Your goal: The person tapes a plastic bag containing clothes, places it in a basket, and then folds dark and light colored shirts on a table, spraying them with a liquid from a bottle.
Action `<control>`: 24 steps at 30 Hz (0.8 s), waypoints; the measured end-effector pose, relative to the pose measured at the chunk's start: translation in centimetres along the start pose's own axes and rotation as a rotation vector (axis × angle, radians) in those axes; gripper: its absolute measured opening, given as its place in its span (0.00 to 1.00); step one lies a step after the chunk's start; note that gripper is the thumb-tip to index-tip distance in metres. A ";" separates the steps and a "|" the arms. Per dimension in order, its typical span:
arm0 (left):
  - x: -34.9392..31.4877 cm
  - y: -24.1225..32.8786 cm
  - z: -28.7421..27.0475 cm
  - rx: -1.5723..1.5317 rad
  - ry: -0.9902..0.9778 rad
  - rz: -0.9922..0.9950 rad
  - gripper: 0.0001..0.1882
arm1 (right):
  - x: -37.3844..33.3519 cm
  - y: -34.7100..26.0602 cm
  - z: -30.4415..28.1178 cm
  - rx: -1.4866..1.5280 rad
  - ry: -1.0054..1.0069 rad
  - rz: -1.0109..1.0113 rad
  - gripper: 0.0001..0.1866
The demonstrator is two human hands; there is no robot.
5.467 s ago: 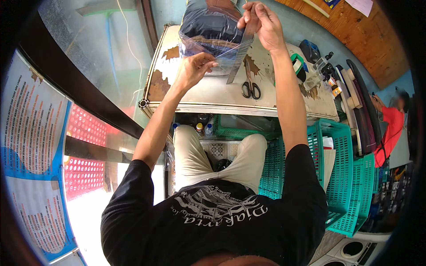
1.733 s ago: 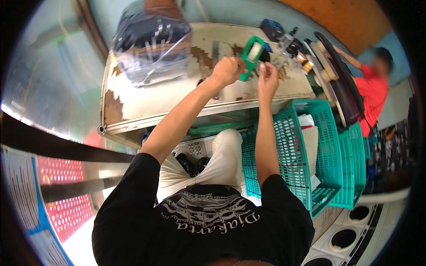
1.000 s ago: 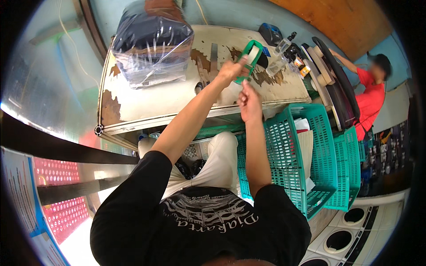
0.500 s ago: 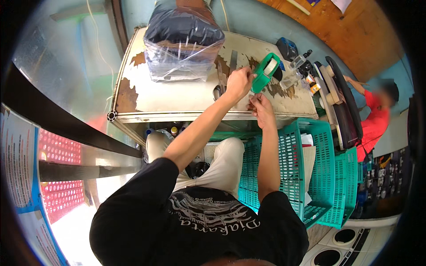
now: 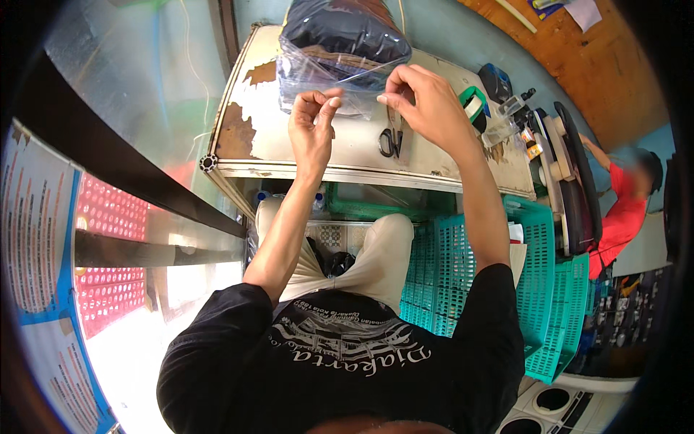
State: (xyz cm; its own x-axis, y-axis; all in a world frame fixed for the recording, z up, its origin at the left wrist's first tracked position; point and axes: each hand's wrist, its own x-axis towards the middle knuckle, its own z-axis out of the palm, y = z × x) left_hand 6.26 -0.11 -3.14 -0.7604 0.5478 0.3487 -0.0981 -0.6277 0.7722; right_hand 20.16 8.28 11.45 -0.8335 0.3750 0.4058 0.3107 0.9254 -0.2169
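Observation:
Both my hands are raised over the near side of a worn, cream-topped table point(image 5: 289, 155), in front of a clear plastic package point(image 5: 343, 54) of folded dark cloth. My left hand point(image 5: 313, 134) pinches with thumb and fingers at the package's near face. Opposite it, my right hand point(image 5: 426, 105) pinches as well, palm down. A thin, see-through strip of tape point(image 5: 359, 97) seems to span the gap between the fingertips; it is hard to make out against the plastic. Below the right hand lie black-handled scissors point(image 5: 391, 140). A green tape dispenser point(image 5: 473, 105) stands farther right.
Clear bottles point(image 5: 500, 130) and a dark blue box point(image 5: 495, 82) stand at the table's right. Teal plastic baskets point(image 5: 448, 267) are beside my right leg. A person in a red shirt point(image 5: 623, 210) is at the far right. Glass panels border the left.
Both hands have left the tape dispenser. The left hand has moved left and the right hand up, both to the package's near face. The scissors show more fully.

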 end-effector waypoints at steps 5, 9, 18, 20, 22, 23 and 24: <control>1.9 -0.5 -2.0 -0.066 -0.018 -0.136 0.10 | 2.8 -0.2 0.9 0.121 -0.053 0.113 0.11; 2.4 0.0 -2.8 0.038 0.015 -0.234 0.11 | 3.4 -1.0 1.1 0.028 0.007 0.172 0.13; 2.6 -0.4 0.2 0.181 0.258 -0.097 0.17 | 3.4 0.3 4.6 -0.215 0.348 0.080 0.17; 2.6 -0.3 0.2 0.224 0.277 -0.107 0.18 | 2.9 -0.2 4.8 -0.247 0.407 0.087 0.21; 2.8 -0.7 -0.4 0.284 0.322 -0.083 0.19 | 2.6 0.0 5.4 -0.276 0.466 0.089 0.25; 2.9 -0.8 -0.6 0.303 0.322 -0.088 0.21 | 2.4 0.6 6.1 -0.230 0.679 0.131 0.33; 3.1 -0.9 -0.5 0.297 0.319 -0.084 0.21 | 2.2 1.3 6.9 -0.179 0.891 0.170 0.41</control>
State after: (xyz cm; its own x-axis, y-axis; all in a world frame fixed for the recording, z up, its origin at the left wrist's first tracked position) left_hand 3.69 1.82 -3.03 -0.9224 0.3627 0.1330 -0.0144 -0.3763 0.9264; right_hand 15.59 9.90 5.88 -0.1342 0.3414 0.9303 0.5245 0.8210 -0.2257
